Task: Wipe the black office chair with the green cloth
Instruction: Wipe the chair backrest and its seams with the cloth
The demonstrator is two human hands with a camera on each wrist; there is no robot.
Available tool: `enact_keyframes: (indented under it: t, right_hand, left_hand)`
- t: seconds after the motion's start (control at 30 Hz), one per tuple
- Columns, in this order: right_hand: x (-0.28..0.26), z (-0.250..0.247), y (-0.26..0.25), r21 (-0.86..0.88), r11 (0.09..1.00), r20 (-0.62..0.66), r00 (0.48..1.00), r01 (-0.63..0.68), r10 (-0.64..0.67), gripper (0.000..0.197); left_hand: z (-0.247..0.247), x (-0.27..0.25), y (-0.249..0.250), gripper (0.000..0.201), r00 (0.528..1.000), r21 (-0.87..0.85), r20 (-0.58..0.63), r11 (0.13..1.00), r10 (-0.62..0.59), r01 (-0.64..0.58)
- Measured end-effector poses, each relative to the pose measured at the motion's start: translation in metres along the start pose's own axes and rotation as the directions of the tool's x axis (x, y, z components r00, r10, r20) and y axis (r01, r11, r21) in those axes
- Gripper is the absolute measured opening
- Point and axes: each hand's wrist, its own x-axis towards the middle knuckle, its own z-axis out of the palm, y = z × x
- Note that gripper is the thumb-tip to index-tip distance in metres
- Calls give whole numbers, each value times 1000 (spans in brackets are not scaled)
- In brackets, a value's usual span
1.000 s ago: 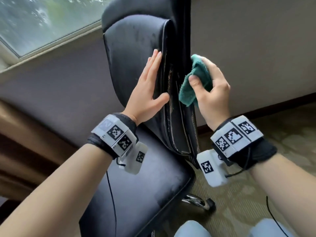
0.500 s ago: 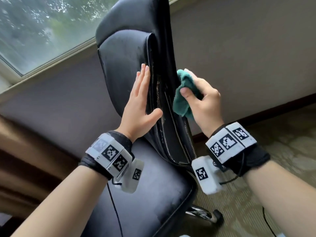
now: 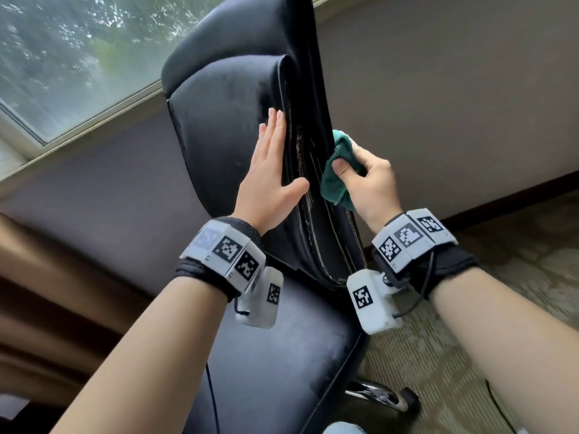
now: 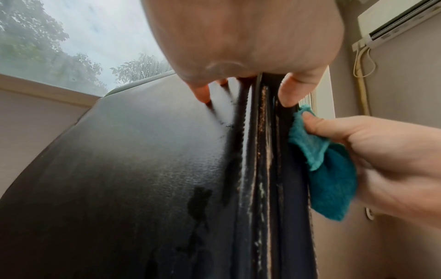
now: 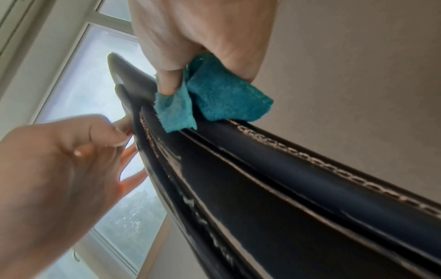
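The black office chair stands side-on before me, its backrest upright and its seat below my wrists. My left hand lies flat on the backrest's front face, fingers straight, thumb across the worn side edge. My right hand grips the bunched green cloth and presses it against the rear side edge of the backrest. From the right wrist, the cloth sits on the stitched seam, pinched under the thumb. The left wrist view shows the cloth beside the edge.
A window with a sill is behind the chair at upper left. A plain wall with a dark baseboard runs behind my right hand. Patterned carpet and a chrome chair leg with a caster lie lower right. An air conditioner hangs high on the wall.
My right hand has slid the cloth down the backrest's side edge. The left hand stays flat on the backrest front. My view has tilted upward slightly.
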Motion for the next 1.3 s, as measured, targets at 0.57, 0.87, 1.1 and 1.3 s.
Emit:
enact_keyframes:
  t: [0.57, 0.87, 1.1, 1.3]
  right_hand:
    - [33, 18, -30, 155, 978, -48, 990, 142, -136, 38]
    - [21, 13, -27, 196, 979, -71, 997, 54, -41, 38]
    - [66, 25, -79, 269, 951, -81, 987, 155, -138, 29]
    - [34, 10, -24, 24, 983, -29, 983, 184, -184, 42]
  left_hand:
    - [-1, 5, -13, 95, 999, -5, 28, 999, 46, -46]
    - [-5, 4, -7, 96, 997, -17, 75, 1000, 5, -4]
    - [-8, 4, -2, 97, 995, -12, 101, 1000, -20, 22]
    - [-5, 3, -2, 97, 996, 6, 87, 1000, -27, 27]
